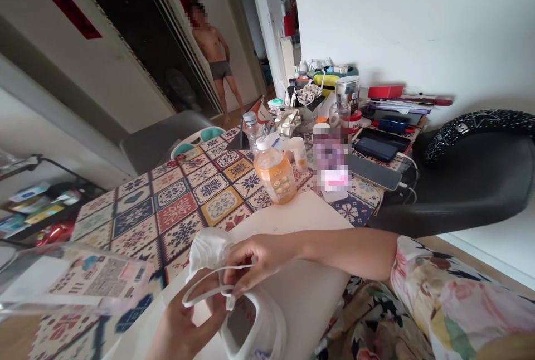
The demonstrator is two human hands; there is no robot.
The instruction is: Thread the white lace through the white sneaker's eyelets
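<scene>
A white shoe (273,324) rests on a white sheet (311,218) at the near edge of the table, its toe pointing away and its opening towards me. My left hand (190,310) is closed on the white shoelace (199,287), which loops up over its fingers. From the right, my right hand (261,257) reaches across the shoe, thumb and fingers pinching the lace close to the top eyelets. Both hands meet over the shoe's tongue; the fingers hide part of the lacing.
Beyond the shoe stand an orange drink bottle (276,176) and a clear bottle (252,129). A phone (332,162) leans upright, with more devices (376,145) and cables to its right. A clear plastic bag (75,282) lies left. A person (213,48) stands by the doorway.
</scene>
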